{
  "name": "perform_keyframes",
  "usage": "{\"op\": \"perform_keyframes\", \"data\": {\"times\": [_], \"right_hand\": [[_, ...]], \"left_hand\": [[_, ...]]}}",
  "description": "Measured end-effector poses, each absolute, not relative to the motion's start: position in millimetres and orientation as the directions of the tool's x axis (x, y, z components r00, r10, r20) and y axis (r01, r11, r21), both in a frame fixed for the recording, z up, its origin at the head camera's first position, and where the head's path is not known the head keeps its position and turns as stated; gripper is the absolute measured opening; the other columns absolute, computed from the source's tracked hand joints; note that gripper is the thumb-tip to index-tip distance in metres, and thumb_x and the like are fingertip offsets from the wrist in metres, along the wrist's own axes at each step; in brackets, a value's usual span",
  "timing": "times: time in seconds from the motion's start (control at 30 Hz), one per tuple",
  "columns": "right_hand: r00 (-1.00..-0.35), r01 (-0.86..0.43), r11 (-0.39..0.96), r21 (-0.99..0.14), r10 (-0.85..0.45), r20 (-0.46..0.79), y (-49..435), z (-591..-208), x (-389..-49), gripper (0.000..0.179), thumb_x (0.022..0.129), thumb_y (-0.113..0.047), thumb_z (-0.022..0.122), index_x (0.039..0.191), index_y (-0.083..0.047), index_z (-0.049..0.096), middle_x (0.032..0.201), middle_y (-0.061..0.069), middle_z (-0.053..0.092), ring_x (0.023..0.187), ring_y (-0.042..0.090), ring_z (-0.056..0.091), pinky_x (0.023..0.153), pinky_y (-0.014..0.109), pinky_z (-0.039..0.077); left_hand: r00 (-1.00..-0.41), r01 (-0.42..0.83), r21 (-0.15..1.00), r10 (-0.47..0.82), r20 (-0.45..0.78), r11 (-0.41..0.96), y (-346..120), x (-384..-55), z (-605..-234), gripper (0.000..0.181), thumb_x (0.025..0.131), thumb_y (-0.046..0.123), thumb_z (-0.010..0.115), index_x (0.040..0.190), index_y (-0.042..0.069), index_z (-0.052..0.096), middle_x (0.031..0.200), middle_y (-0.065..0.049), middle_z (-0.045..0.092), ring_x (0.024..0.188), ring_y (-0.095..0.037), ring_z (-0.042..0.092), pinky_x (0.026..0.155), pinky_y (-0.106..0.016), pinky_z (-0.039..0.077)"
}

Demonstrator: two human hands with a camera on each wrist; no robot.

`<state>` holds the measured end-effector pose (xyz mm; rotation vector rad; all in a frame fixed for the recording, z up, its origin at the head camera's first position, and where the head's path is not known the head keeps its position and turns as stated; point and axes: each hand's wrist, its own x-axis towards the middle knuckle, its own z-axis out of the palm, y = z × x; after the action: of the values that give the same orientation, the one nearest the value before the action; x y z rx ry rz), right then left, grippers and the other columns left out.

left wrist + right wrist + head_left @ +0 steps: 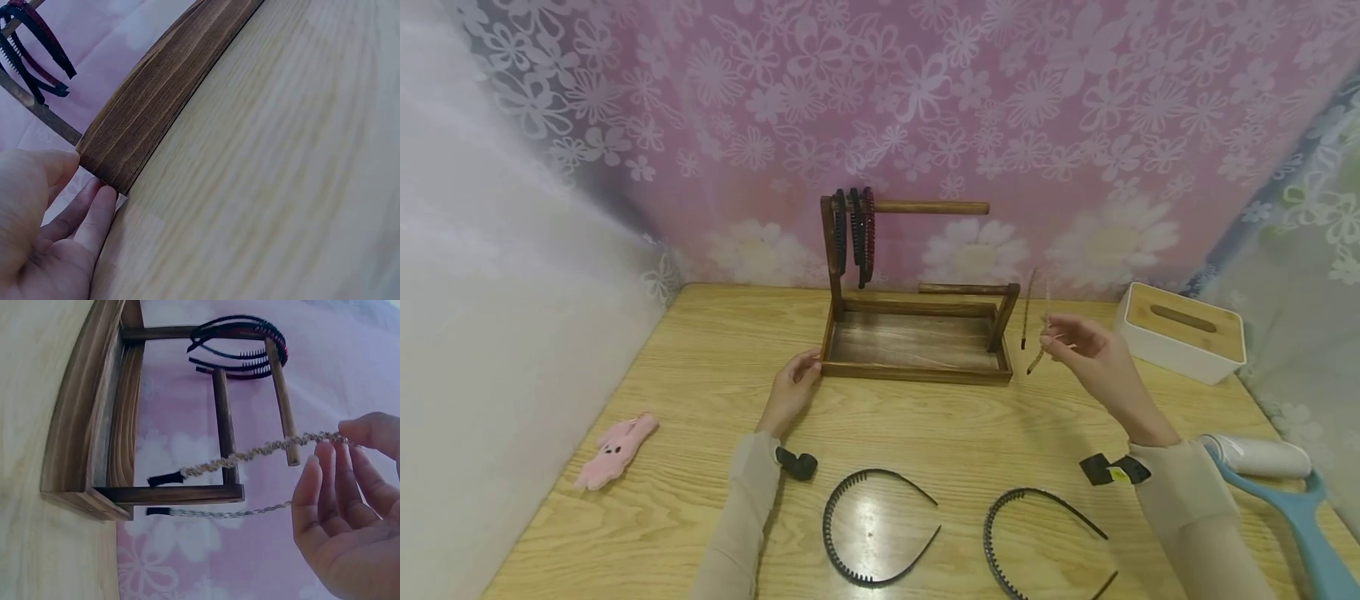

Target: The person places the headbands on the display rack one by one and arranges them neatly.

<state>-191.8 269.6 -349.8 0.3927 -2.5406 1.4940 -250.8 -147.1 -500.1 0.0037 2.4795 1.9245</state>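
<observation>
Braided headband (250,452), one, black-tipped, pinched between thumb and fingers of the right hand (1093,354), just beyond the right end of the wooden stand (917,374), whose front left corner the left hand's (792,390) fingers grip. Judged light and springy, its twisted strands likely easy to snag, best held at the curve. Upper bar (932,207), right end free; tissue box (1187,337) near the right hand; room on the worktop (910,425) before the stand.
</observation>
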Motion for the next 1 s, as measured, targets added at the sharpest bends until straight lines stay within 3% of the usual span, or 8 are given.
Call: {"op": "perform_keyframes", "data": {"times": [0.23,0.47,0.7,1.0], "right_hand": [[-0.955,-0.293,0.490,-0.821,-0.103,0.279,264.8,-341.3,-215.3,0.045,0.098,-0.023,0.060,0.135,0.000,0.052,0.100,-0.027,0.059,0.095,-0.008,0.055,0.079,0.008,0.046],[-0.962,-0.269,0.443,-0.855,-0.082,0.260,254.0,-332.2,-235.0,0.046,0.096,-0.026,0.063,0.136,-0.005,0.053,0.100,-0.026,0.060,0.093,-0.007,0.058,0.081,0.012,0.049],[-0.967,-0.256,0.400,-0.880,-0.118,0.228,240.8,-320.7,-252.8,0.048,0.098,-0.031,0.060,0.139,-0.007,0.050,0.106,-0.017,0.058,0.096,-0.004,0.059,0.081,0.012,0.050],[-0.963,-0.266,0.363,-0.893,-0.146,0.227,217.8,-305.7,-277.7,0.045,0.099,-0.022,0.059,0.139,-0.005,0.050,0.105,-0.013,0.058,0.094,0.001,0.060,0.084,0.016,0.052]], "left_hand": [[-1.000,-0.003,0.968,0.003,-0.004,0.252,-147.2,-250.5,-499.4,0.036,0.103,0.022,0.051,0.138,0.014,0.053,0.131,-0.015,0.057,0.124,-0.028,0.053,0.111,-0.045,0.039],[-1.000,-0.002,0.969,0.005,-0.003,0.247,-147.6,-250.5,-498.8,0.037,0.103,0.022,0.051,0.138,0.013,0.054,0.131,-0.015,0.057,0.125,-0.028,0.053,0.112,-0.044,0.038],[-1.000,0.008,0.968,0.001,0.008,0.250,-147.5,-251.3,-497.8,0.036,0.103,0.021,0.051,0.138,0.012,0.054,0.131,-0.016,0.056,0.126,-0.029,0.052,0.113,-0.045,0.037],[-1.000,0.018,0.967,0.013,0.015,0.254,-145.3,-245.0,-488.6,0.037,0.103,0.019,0.051,0.138,0.009,0.053,0.132,-0.019,0.056,0.126,-0.031,0.052,0.112,-0.046,0.038]]}}
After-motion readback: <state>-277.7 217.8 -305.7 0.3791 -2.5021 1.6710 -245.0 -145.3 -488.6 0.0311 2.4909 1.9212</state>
